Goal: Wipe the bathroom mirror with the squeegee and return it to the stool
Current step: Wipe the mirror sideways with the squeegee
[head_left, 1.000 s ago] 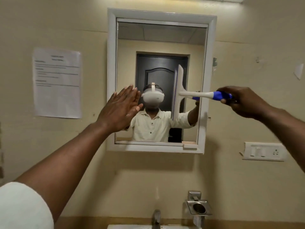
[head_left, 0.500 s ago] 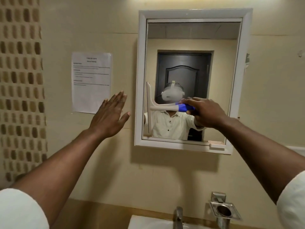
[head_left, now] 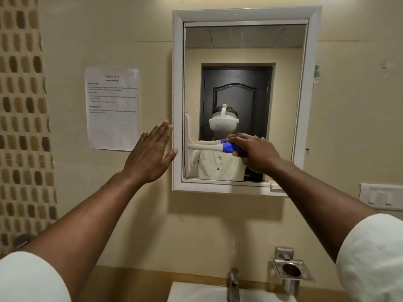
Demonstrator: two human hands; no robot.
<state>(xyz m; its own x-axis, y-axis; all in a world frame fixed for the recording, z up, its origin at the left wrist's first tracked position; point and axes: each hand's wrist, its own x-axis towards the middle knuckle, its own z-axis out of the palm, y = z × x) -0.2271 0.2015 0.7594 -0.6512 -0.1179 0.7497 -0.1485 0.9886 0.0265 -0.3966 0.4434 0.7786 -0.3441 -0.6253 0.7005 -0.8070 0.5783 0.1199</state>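
Note:
A white-framed mirror (head_left: 244,44) hangs on the beige wall. My right hand (head_left: 254,154) grips the blue end of a white squeegee (head_left: 197,146). Its blade stands upright against the glass at the mirror's lower left edge. My left hand (head_left: 150,152) is raised flat with straight fingers just left of the mirror frame, thumb near the frame; it holds nothing. The stool is not in view.
A printed paper sheet (head_left: 113,107) is stuck on the wall left of the mirror. Below are a tap (head_left: 233,284), a white basin (head_left: 196,294) and a metal holder (head_left: 291,270). A switch plate (head_left: 380,196) sits at the right, patterned tiles (head_left: 21,118) at the left.
My right hand has drawn the squeegee leftward across the glass, from the right side to the left edge. My left hand has moved off the mirror to the wall beside its frame.

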